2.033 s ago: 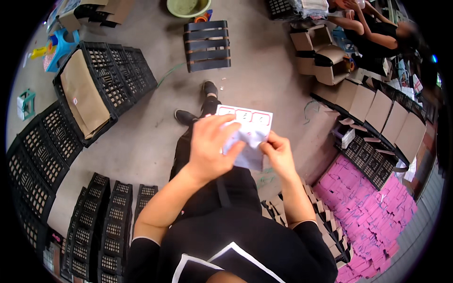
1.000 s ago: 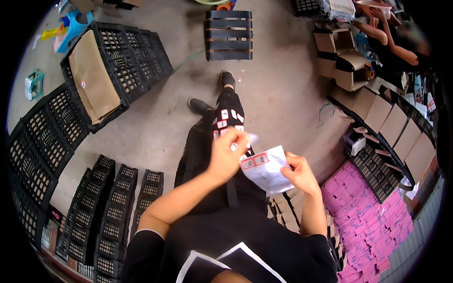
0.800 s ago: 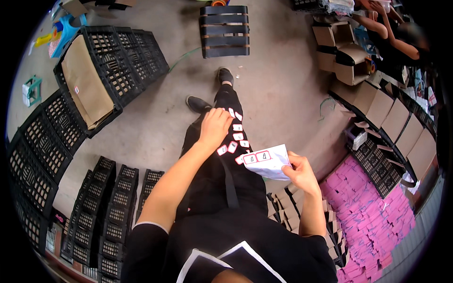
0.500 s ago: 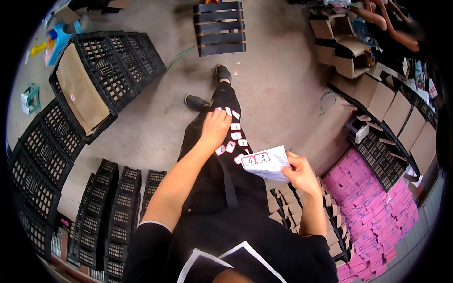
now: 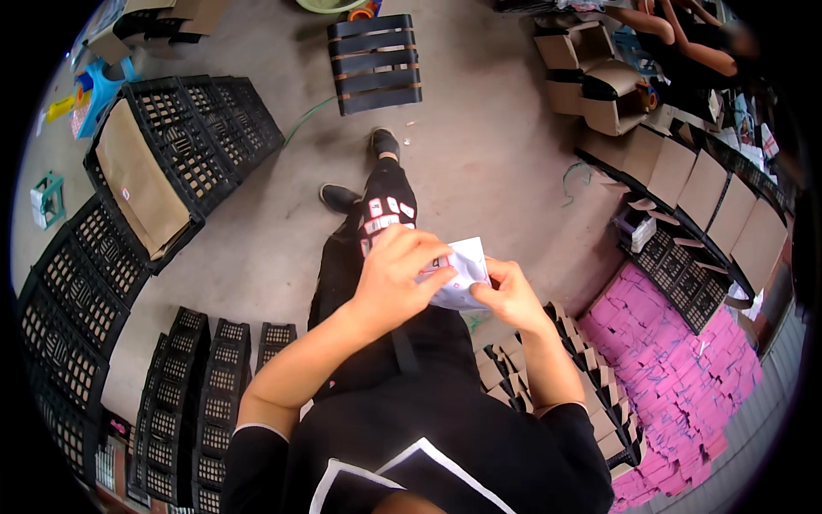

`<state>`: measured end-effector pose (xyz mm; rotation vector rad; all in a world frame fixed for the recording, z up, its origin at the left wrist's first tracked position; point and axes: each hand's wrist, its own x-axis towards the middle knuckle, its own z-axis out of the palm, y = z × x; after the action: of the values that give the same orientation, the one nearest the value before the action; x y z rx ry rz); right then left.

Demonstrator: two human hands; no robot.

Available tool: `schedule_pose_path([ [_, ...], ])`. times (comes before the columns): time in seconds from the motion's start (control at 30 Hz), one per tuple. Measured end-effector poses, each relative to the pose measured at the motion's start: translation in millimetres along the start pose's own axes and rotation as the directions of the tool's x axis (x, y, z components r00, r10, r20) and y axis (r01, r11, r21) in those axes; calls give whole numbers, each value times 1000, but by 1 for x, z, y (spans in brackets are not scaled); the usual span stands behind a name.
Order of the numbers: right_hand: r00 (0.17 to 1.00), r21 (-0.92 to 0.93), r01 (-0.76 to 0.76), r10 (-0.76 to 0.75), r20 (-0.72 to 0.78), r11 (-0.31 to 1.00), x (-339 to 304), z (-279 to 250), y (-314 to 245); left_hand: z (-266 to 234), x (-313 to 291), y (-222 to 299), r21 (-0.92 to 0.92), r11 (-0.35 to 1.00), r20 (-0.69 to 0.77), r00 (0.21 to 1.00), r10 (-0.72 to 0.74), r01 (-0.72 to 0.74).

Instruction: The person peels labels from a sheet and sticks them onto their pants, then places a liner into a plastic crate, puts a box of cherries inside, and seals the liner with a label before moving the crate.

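Note:
My right hand (image 5: pixel 507 295) pinches the right side of a white label sheet (image 5: pixel 467 278), which is bent and tilted in front of my lap. At the sheet's left edge my left hand (image 5: pixel 396 272) is closed, thumb and forefinger curled about a red-edged sticker label (image 5: pixel 438 263). The fingers hide part of that label, so I cannot tell if it is off the sheet. Several small white labels (image 5: pixel 375 207) with red borders lie on the dark trouser leg (image 5: pixel 396 180) just beyond my left hand.
Black slatted crates (image 5: pixel 193 128) stand in a row along the left, one holding a brown cardboard sheet (image 5: pixel 141 176). More crates (image 5: pixel 175 403) are at lower left. Pink bundles (image 5: pixel 676 368) pile up at right beside cardboard-filled crates (image 5: pixel 685 180). Another person's arm (image 5: pixel 693 51) shows at upper right.
My left hand has left the labels on the trouser leg and come back to the sheet's left edge. The right hand and sheet have shifted left and up, and the sheet is bent.

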<state>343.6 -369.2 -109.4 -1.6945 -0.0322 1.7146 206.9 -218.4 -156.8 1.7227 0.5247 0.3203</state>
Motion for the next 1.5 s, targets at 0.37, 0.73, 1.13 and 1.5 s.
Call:
schedule_pose_path([
  [0.37, 994, 442, -105, 80, 74, 891, -3, 11, 1, 7, -17, 3, 172, 982, -94, 991, 92, -75],
  [0.73, 1000, -86, 13, -14, -14, 996, -4, 8, 7, 17, -22, 1, -7, 995, -121, 988, 101, -102],
  [1.13, 967, -29, -186, 178, -180, 982, -5, -27, 28, 33, -13, -177, 159, 918, -267, 911, -314, 363],
  [1.5, 946, 44, -238, 242, -214, 970, 0, -23, 33, 55, 9, -221, 566, 639, 265, 619, -739, 521],
])
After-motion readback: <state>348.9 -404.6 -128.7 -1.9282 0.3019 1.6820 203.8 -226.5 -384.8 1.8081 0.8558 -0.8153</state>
